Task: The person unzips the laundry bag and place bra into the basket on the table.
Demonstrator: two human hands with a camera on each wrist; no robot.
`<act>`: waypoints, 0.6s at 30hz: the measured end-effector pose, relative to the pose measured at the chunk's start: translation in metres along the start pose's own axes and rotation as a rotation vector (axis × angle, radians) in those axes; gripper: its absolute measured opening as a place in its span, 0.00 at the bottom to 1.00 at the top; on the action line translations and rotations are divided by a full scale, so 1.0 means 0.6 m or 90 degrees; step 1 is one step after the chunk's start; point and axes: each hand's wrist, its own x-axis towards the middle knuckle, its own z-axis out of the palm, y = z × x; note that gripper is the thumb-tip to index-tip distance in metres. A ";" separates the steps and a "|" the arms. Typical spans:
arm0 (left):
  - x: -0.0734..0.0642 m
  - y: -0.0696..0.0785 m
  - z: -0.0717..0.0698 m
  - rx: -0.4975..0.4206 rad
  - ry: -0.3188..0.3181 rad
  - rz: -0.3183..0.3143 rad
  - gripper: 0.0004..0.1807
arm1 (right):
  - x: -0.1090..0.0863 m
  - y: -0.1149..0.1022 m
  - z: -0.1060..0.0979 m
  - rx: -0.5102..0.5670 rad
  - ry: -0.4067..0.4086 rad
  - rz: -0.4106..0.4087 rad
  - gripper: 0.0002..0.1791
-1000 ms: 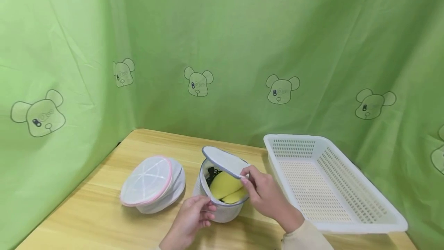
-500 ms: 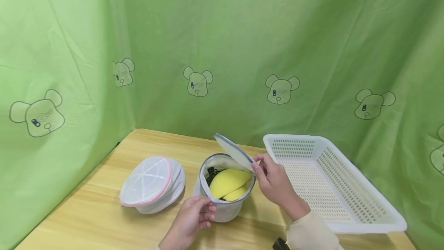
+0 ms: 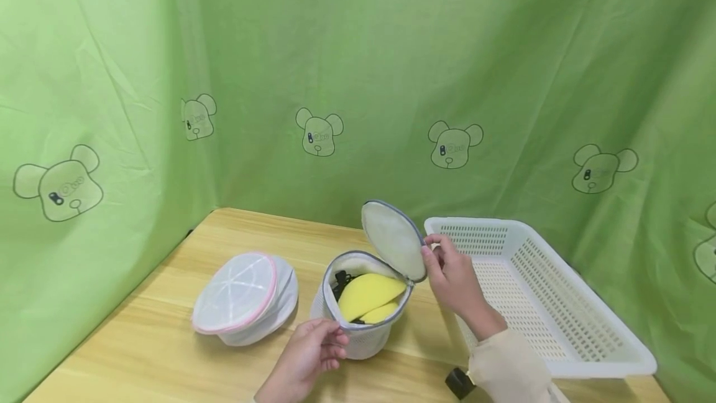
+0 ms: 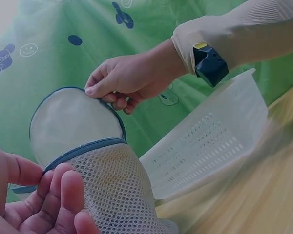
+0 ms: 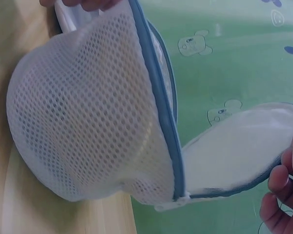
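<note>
A white mesh laundry bag (image 3: 363, 342) with blue-grey zip trim stands on the table, its round lid (image 3: 393, 238) raised and tilted to the right. Inside lie yellow padded cups (image 3: 369, 296), seemingly of a bra, and something black and thin (image 3: 341, 282). My right hand (image 3: 455, 275) pinches the lid's edge between thumb and fingers. At the bag's front left, my left hand (image 3: 310, 353) pinches the rim; in the left wrist view its thumb and forefinger meet at the trim (image 4: 95, 145). The zip slider (image 5: 178, 201) sits by the lid's hinge in the right wrist view.
A second white mesh bag (image 3: 240, 294) with pink trim lies collapsed to the left. On the right stands a white slotted plastic basket (image 3: 582, 369). Green printed cloth (image 3: 380, 185) hangs behind and beside the wooden table (image 3: 168, 353).
My right hand has swung the lid up and over to the right, uncovering more of the yellow cups. The left hand has stayed at the bag's rim.
</note>
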 end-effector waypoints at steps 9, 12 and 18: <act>0.001 -0.002 -0.002 -0.002 -0.007 -0.009 0.09 | 0.009 0.006 -0.014 -0.061 -0.054 0.125 0.07; 0.000 -0.003 -0.003 -0.004 -0.007 -0.006 0.09 | 0.010 0.010 -0.017 -0.073 -0.066 0.156 0.08; -0.001 -0.003 -0.004 -0.011 -0.003 -0.008 0.08 | 0.012 0.016 -0.020 -0.071 -0.075 0.185 0.10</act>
